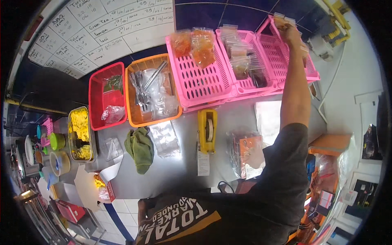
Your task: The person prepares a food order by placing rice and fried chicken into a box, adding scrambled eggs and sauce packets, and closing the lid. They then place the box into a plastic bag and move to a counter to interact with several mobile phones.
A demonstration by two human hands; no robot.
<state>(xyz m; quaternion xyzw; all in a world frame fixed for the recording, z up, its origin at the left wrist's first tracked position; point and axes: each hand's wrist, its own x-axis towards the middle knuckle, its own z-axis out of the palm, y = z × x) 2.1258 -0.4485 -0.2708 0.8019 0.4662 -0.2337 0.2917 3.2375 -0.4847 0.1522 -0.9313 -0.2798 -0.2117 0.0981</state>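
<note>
My right hand (287, 33) reaches to the back right, among small clear plastic packets (283, 19) at the far end of a pink plastic basket (277, 62). The fingers are partly hidden, so their grip is unclear. My left hand is out of view. Beside that basket, another pink basket (229, 65) holds several packets of dark and pale contents. A third pink basket (200, 88) has packets of orange contents (202, 49) at its back. Before me on the steel counter (137, 183) stands a yellow tape dispenser (202, 114), near a paper receipt (203, 167).
An orange basket (153, 122) holds cutlery and plastic; a red basket (107, 125) stands beside it. Left are a metal tray of yellow food (80, 122), an open food box (105, 191) and a green cloth (140, 150). Wrapped orange packages (245, 147) lie right, by white paper (266, 116).
</note>
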